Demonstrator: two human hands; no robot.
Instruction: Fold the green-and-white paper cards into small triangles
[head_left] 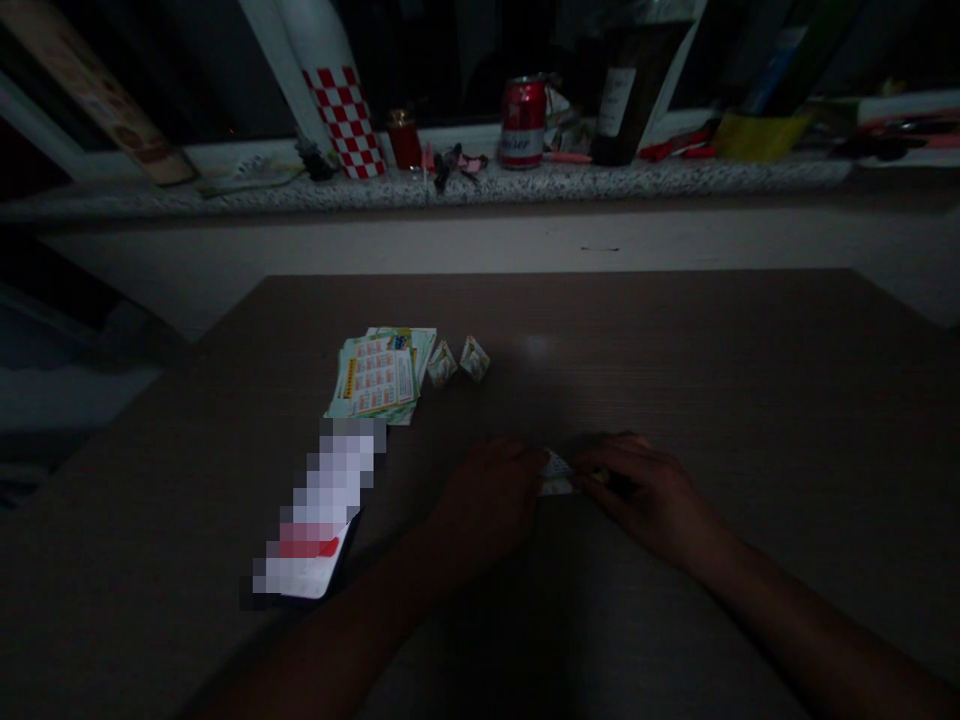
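The room is dim. My left hand (491,495) and my right hand (645,490) rest on a dark wooden table (750,400), their fingers pinched together on a small folded piece of paper (556,473) between them. Beyond my left hand lies a stack of printed sheets (381,375) with a calendar-like pattern. Two small folded paper shapes (442,363) (475,358) stand just right of the stack.
A white card or phone with a red mark (319,535) lies left of my left arm. On the stone windowsill (300,190) behind stand a red-and-white checked object (346,120), a red can (523,122), a small red jar (405,138) and a dark bottle (626,100).
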